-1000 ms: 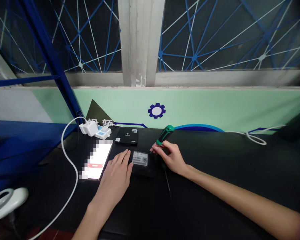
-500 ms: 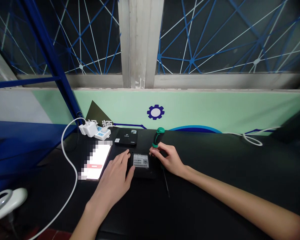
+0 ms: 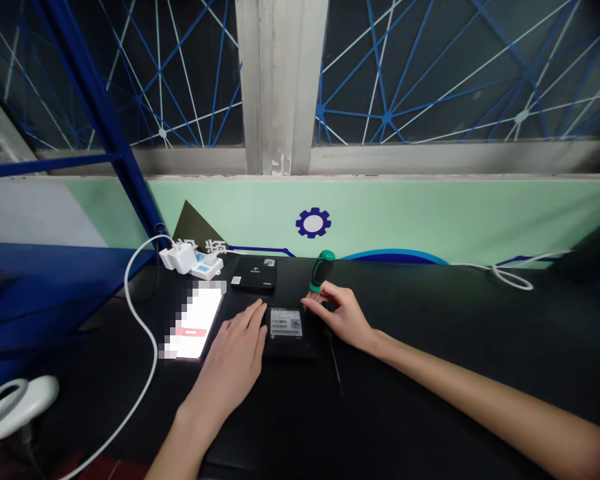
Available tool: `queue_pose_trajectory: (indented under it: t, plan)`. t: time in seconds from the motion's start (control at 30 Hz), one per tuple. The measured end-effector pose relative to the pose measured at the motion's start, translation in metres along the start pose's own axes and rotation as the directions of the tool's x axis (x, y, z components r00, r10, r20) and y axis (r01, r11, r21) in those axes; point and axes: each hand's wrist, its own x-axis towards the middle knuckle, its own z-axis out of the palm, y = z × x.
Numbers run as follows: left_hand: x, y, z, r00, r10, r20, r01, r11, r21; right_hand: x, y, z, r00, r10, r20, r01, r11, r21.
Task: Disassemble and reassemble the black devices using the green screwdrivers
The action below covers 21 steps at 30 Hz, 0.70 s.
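A flat black box [image 3: 289,347] with a white printed label [image 3: 286,323] lies on the black table. My left hand [image 3: 237,340] rests on its left side, fingers stretched out and nearly together. At the box's right edge my right hand [image 3: 343,317] pinches a screwdriver [image 3: 323,270] just below its green and black handle. The screwdriver stands nearly upright, leaning slightly right, and my fingers hide its tip. Under my right hand, a second screwdriver [image 3: 335,363] lies with its thin shaft pointing towards me.
Behind the box lies another black box [image 3: 254,274]. A lit phone [image 3: 197,327] is left of my left hand. White plugs sit in a power strip [image 3: 207,267], with a white cable [image 3: 137,307] curving forward. A white device [image 3: 25,407] stands at far left; another cable [image 3: 513,279] lies back right.
My left thumb has drawn in against the fingers. My right hand still pinches the screwdriver, which leans a little more to the right. The whole view has shifted slightly.
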Motion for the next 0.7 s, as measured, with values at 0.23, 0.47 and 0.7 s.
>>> queue_pose_trajectory:
  t: [0.23, 0.47, 0.7]
  plan:
    - [0.000, -0.003, 0.003, 0.999, 0.025, -0.034, -0.025, 1.000, 0.005, -0.002, -0.006, -0.003, 0.996, 0.038, 0.083, -0.045, 0.995, 0.092]
    - [-0.001, -0.001, 0.001, 1.000, 0.012, -0.014, -0.012, 1.000, 0.008, -0.001, -0.001, 0.001, 0.994, 0.090, 0.056, -0.097, 0.987, 0.127]
    - [-0.001, -0.002, 0.002, 0.999, 0.035, -0.039, -0.035, 0.999, 0.004, 0.000, 0.001, 0.002, 0.995, 0.095, -0.012, -0.093, 0.991, 0.098]
